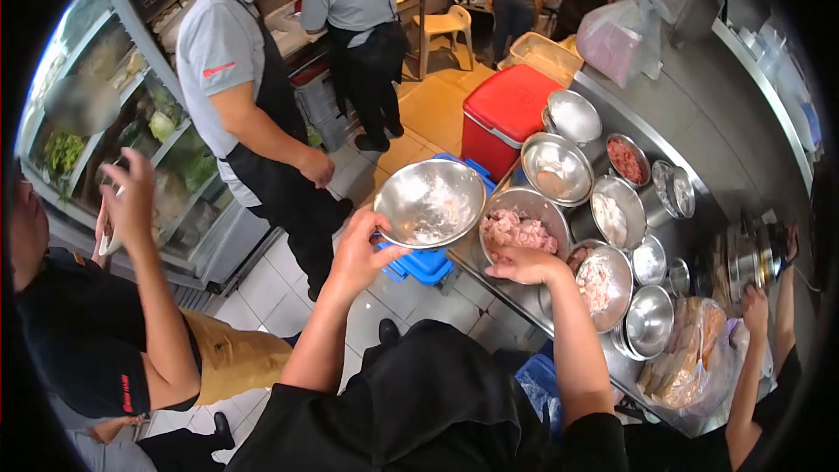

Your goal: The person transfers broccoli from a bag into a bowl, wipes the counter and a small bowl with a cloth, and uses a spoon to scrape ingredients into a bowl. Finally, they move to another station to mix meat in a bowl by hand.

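Observation:
My left hand (365,249) grips the near rim of a steel bowl (430,204) and holds it tilted in the air over the floor, beside the counter. The bowl has pale smears of food inside. My right hand (524,265) rests on the near rim of another steel bowl (524,225) filled with pink chopped meat, which stands on the steel counter (690,135). Its fingers curl over the bowl's edge.
Several more steel bowls (557,168) and small tins line the counter, with a bag of food (690,354) at its near end. A red cooler (507,114) and blue crate (424,264) stand on the floor. Persons in aprons stand left; another person's hand (753,308) works at right.

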{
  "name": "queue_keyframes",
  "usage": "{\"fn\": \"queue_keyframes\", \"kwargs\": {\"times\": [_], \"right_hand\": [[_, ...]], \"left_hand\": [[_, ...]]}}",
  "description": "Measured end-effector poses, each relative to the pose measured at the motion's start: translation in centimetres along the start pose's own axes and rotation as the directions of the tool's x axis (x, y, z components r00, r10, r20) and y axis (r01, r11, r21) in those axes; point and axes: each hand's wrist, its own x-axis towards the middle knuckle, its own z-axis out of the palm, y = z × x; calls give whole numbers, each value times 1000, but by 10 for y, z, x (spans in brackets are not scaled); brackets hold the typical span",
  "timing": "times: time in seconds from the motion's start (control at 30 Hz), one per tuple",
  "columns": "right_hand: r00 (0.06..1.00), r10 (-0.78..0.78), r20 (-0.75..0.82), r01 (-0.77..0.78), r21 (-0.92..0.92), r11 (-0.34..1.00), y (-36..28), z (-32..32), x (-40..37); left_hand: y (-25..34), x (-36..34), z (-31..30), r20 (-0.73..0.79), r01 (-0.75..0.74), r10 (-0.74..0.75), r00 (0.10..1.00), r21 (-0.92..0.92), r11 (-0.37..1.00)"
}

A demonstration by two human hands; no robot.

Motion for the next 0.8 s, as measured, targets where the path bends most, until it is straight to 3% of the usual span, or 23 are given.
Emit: {"fn": "queue_keyframes", "kwargs": {"times": [0.03,0.1,0.13,0.17,0.2,0.23,0.37,0.43,0.5,0.57,0.6,0.63,0.7,0.73,0.77,0.8], "right_hand": [[1000,9,15,-8,-57,998,10,0,8],[993,34,109,-34,2,999,12,-6,12],[997,-81,-1,81,41,996,15,-3,8],[998,-55,-18,56,53,997,13,-6,8],[995,33,90,-41,83,996,9,-12,12],[973,111,200,-134,105,985,6,-14,13],[996,90,31,-93,131,987,2,-8,2],[994,-62,-86,77,195,978,27,4,17],[995,-48,-88,66,219,973,21,3,11],[969,-78,-234,146,288,947,17,7,3],[977,-17,-213,118,471,874,21,11,5],[977,-26,-213,125,468,875,24,13,5],[860,196,-472,258,733,630,30,17,3],[843,156,-515,423,814,399,35,17,3],[812,225,-538,489,839,239,25,14,-4],[780,233,-580,542,813,212,17,7,-11]], "left_hand": [[-3,-1,2,14,9,-9,1000,-12,1000],[-6,1,6,22,-19,20,1000,-28,999],[-6,0,8,0,-3,3,1000,-20,1000],[-3,0,10,-23,13,-13,1000,-11,1000],[-2,1,13,-18,22,-23,1000,-73,997],[-6,1,12,-6,8,-8,1000,19,1000],[-15,3,15,-32,-27,26,999,-23,999],[-10,7,16,-37,-44,43,998,-24,999],[-3,7,18,-61,-74,68,996,-102,992],[1,8,16,-59,-86,81,995,-92,992],[4,9,16,-50,-92,88,995,-85,992],[7,10,15,-55,-94,90,994,-78,993],[19,10,13,-45,-124,128,991,82,989],[23,10,13,-47,-111,115,992,87,990],[27,11,13,-13,-104,107,994,169,980],[30,12,13,24,-101,98,995,247,964]]}}
